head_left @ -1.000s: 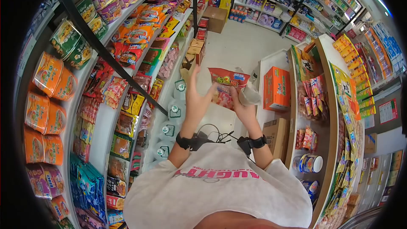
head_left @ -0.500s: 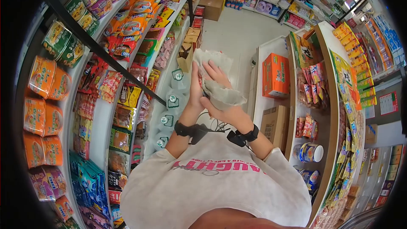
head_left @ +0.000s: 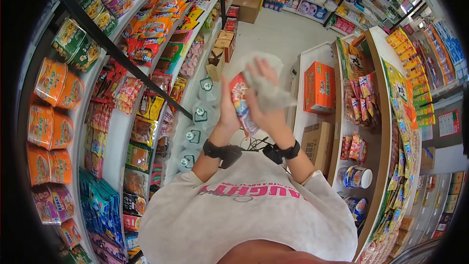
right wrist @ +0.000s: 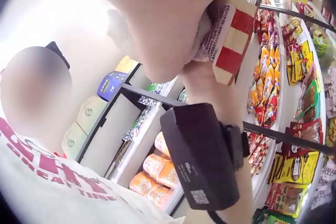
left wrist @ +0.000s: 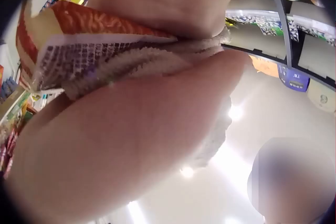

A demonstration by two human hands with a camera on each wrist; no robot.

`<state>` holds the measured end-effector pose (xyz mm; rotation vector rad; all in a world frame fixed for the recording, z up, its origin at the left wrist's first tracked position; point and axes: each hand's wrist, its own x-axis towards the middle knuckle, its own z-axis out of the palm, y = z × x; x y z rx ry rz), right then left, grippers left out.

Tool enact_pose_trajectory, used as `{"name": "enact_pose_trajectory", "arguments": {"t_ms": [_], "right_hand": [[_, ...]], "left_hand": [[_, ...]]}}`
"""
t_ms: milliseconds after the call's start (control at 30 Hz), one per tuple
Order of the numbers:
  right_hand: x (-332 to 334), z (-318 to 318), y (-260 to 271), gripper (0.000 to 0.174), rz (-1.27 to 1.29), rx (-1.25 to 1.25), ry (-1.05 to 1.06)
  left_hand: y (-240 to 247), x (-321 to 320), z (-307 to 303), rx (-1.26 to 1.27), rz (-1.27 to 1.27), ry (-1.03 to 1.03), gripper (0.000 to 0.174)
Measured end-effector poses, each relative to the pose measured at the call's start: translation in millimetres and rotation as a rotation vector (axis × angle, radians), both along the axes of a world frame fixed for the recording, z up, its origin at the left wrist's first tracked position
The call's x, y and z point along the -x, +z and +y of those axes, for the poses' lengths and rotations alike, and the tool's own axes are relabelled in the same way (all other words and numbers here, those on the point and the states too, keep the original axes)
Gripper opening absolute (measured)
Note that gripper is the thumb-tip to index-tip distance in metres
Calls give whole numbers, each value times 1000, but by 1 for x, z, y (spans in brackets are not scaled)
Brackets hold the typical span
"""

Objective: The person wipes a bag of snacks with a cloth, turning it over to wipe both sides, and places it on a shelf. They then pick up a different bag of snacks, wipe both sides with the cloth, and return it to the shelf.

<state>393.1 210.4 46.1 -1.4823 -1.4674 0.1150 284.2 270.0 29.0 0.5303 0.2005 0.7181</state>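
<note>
Between my two hands a red and blue snack bag [head_left: 239, 99] stands on edge, its face toward the right hand. My left hand [head_left: 226, 108] lies along the bag's left side with straight fingers pointing away from me; its thumb is hidden. A pale grey cloth [head_left: 275, 97] hangs from my right hand [head_left: 265, 116], caught between thumb and raised fingers close beside the bag. In the left wrist view, the cloth [left wrist: 142, 62] is bunched against the printed back of the bag [left wrist: 86, 50]. A red-and-cream striped bag end [right wrist: 234, 43] sticks out in the right wrist view.
Shelves of packaged snacks and orange noodle cups [head_left: 51, 127] line the left, with a black post [head_left: 127, 71] in front. Bottled water packs [head_left: 200, 115] stand low beside them. An orange box [head_left: 319, 87] and a cardboard carton [head_left: 316, 146] sit at right.
The bag has turned from lying flat before the hands to standing on edge. The cloth was spread over it half a second ago; now the right hand has shifted right, uncovering the bag.
</note>
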Motion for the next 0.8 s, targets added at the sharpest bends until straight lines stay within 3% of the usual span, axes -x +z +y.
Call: {"name": "enact_pose_trajectory", "arguments": {"t_ms": [33,133,233,300,367,433,467,567,667,767,800], "right_hand": [[-6,3,-5,61,181,-41,-40],[10,-4,0,60,224,-21,39],[23,-21,1,61,-181,9,165],[29,-29,-6,64,-223,82,242],[28,-26,-1,64,-281,108,281],[18,-19,-10,54,-82,33,126],[12,-16,-13,49,16,-3,48],[-8,-12,-11,32,388,34,149],[-23,-27,-6,26,667,306,267],[-33,-30,-19,27,612,233,170],[-35,-31,-22,27,645,246,107]], "left_hand": [[-2,-4,-3,-73,26,3,64],[-1,-9,-3,27,92,81,56],[-3,-5,20,-13,61,248,54],[3,2,28,-61,-18,366,53],[13,6,23,-58,-76,337,54],[11,0,26,-155,-33,410,54],[18,-1,20,-92,-129,345,56],[28,1,14,-48,-159,295,57],[27,11,20,13,-61,126,59],[11,18,22,68,27,134,63],[16,8,12,-35,56,333,54]]}}
